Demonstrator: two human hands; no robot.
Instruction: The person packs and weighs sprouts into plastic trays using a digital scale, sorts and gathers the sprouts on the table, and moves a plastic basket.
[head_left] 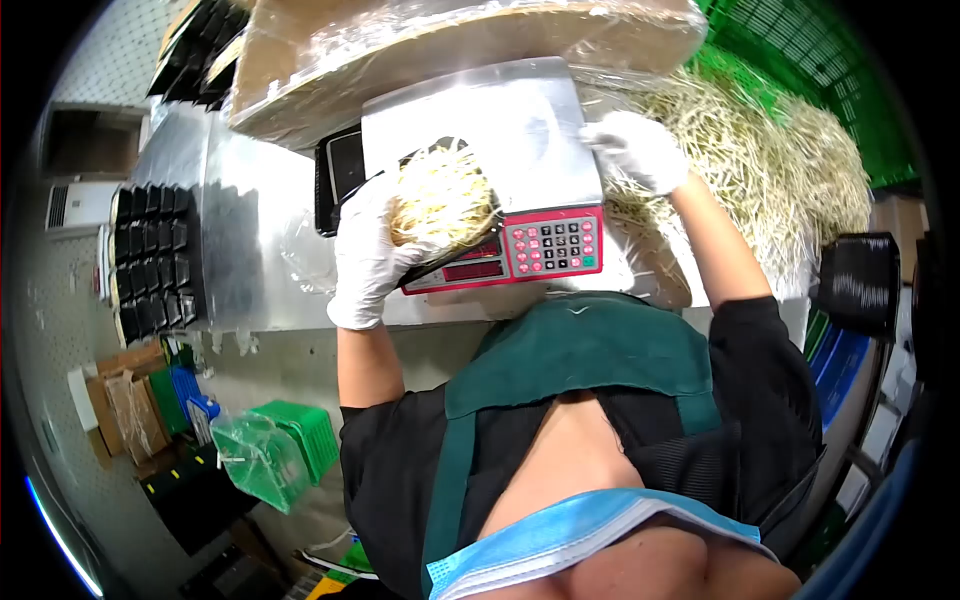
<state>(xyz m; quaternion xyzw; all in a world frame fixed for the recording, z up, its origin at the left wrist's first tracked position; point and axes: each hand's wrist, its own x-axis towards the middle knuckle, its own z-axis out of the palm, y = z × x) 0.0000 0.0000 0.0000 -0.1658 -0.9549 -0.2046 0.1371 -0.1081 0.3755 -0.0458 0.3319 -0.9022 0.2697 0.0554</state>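
Metal table [240, 260] — left hand [367, 250] gripping sprout tray [450, 259]; right hand [640, 152], fingers bent — hold unclear.

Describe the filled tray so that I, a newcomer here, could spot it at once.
Start at the silver-topped weighing scale with the red keypad panel. Over its near left corner, the white-gloved left hand holds a black tray heaped with pale, thin, sprout-like strands. Its dark rim sets it apart from the loose pile of similar strands right of the scale.
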